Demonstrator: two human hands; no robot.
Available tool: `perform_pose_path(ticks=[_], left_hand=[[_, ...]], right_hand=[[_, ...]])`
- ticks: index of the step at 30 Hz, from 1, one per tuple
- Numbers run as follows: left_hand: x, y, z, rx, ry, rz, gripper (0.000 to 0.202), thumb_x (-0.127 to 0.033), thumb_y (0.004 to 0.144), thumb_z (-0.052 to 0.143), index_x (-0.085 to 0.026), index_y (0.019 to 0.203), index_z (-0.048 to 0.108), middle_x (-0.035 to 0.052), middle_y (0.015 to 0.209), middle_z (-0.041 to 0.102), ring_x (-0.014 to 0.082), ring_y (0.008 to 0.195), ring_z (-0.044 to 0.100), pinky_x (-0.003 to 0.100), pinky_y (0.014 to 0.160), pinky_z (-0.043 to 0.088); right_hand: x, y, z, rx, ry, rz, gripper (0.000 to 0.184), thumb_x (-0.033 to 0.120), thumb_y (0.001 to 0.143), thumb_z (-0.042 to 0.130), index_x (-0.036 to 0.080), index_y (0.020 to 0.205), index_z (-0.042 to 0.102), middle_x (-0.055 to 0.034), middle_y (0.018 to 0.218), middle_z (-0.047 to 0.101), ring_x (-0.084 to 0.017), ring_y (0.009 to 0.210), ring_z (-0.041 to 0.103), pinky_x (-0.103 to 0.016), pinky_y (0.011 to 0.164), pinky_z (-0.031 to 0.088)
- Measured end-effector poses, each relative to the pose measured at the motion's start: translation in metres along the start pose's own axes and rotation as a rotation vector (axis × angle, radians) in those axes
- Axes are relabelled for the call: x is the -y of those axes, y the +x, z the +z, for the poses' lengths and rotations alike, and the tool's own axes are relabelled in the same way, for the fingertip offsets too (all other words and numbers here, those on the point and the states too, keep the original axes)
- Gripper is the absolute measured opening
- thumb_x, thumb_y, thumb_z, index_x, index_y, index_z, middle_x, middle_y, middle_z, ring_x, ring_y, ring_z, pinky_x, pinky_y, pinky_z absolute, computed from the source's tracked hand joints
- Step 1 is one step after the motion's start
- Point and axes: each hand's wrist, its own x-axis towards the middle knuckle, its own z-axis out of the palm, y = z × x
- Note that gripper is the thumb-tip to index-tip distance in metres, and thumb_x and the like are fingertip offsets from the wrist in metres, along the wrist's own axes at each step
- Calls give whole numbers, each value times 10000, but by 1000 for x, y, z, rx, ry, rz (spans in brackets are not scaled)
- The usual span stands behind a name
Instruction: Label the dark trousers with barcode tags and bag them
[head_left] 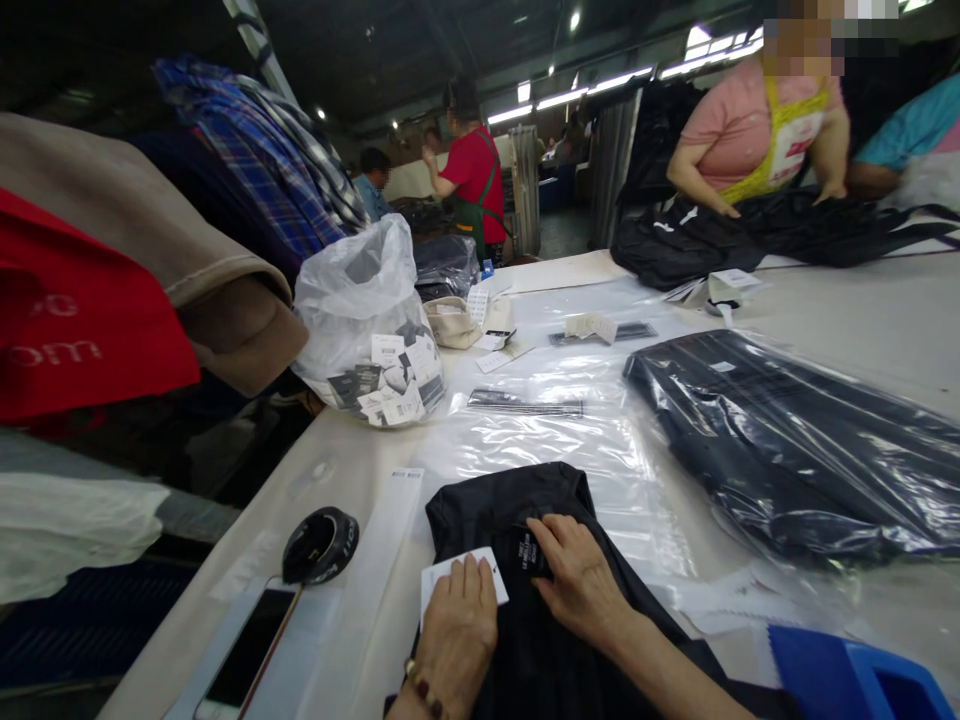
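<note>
A folded black garment [499, 500] lies on the table in front of me. My left hand [461, 615], a beaded bracelet at its wrist, holds a white hang tag [493, 577] against the cloth. Its fingers are together over the tag, and the thumb is hidden. Just to the right, my right hand [577, 575] pinches a black tag [525, 552] with white print between thumb and fingers. Whether the two tags are joined I cannot tell. Beyond the garment are clear plastic bags [555, 450] lying flat.
On the left are a phone [251, 650], a black tape roll [321, 545] and a plastic bag of tags [367, 300]. A bagged black garment [780, 440] lies right, a blue tape dispenser [862, 675] front right. Across the table a person in a yellow apron [795, 140] handles black garments.
</note>
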Motion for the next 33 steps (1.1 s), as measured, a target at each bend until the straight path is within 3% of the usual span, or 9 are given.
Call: perform_pose_path(ticks=[10, 12, 14, 17, 20, 23, 27, 29, 33], left_hand=[[0, -2, 1, -36, -48, 44, 339, -35, 721, 403, -83, 941, 656, 137, 947, 683, 263, 881, 607, 398, 758, 465], [3, -1, -2, 85, -107, 51, 354, -21, 727, 395, -68, 993, 624, 141, 948, 676, 259, 866, 605, 406, 763, 449], [7, 5, -9, 311, -232, 19, 386, -9, 740, 373, -77, 1057, 582, 132, 967, 664, 252, 863, 599, 411, 765, 434], [17, 16, -22, 597, -503, -131, 389, 0, 755, 320, -151, 986, 595, 83, 936, 658, 228, 863, 584, 398, 776, 394], [30, 25, -26, 660, -791, -321, 318, -40, 744, 341, -193, 800, 615, 35, 771, 648, 190, 771, 572, 339, 732, 360], [45, 30, -18, 736, -1215, -542, 218, -70, 629, 417, -184, 675, 597, -9, 630, 589, 156, 663, 531, 275, 636, 332], [56, 28, -3, 876, -1624, -688, 204, -121, 491, 463, -151, 653, 583, -28, 576, 558, 130, 579, 503, 246, 579, 337], [55, 25, 3, 888, -1822, -818, 226, -141, 442, 505, -138, 655, 580, -18, 559, 576, 138, 563, 526, 249, 575, 369], [42, 13, 10, 780, -2078, -1123, 215, -133, 387, 524, -130, 598, 566, -2, 519, 584, 128, 512, 525, 229, 515, 371]], right_hand=[[5, -9, 4, -11, 30, 12, 598, 83, 623, 567, 140, 1205, 443, -120, 1062, 524, -261, 938, 478, -414, 801, 434], [5, -11, 4, -9, 41, 18, 602, 79, 624, 557, 144, 1210, 436, -123, 1067, 521, -265, 947, 479, -424, 804, 434], [6, -12, 5, -6, 46, 23, 602, 72, 626, 548, 142, 1212, 432, -128, 1070, 521, -270, 952, 480, -431, 801, 437], [6, -13, 5, -6, 51, 33, 602, 61, 624, 539, 140, 1210, 430, -130, 1066, 526, -270, 950, 484, -435, 802, 442], [6, -14, 6, -12, 53, 37, 613, 54, 618, 541, 148, 1213, 427, -126, 1064, 529, -265, 942, 488, -432, 805, 446], [6, -16, 7, -11, 65, 42, 612, 55, 616, 561, 135, 1209, 429, -126, 1060, 528, -265, 941, 484, -431, 811, 447], [7, -18, 8, -2, 89, 67, 592, 65, 622, 576, 135, 1194, 440, -125, 1064, 525, -265, 951, 479, -426, 812, 447], [8, -18, 9, 0, 100, 80, 594, 68, 623, 580, 145, 1194, 440, -118, 1059, 527, -258, 945, 484, -417, 804, 449], [10, -18, 11, -18, 112, 105, 600, 73, 618, 588, 155, 1193, 439, -113, 1051, 531, -255, 943, 492, -409, 787, 452]])
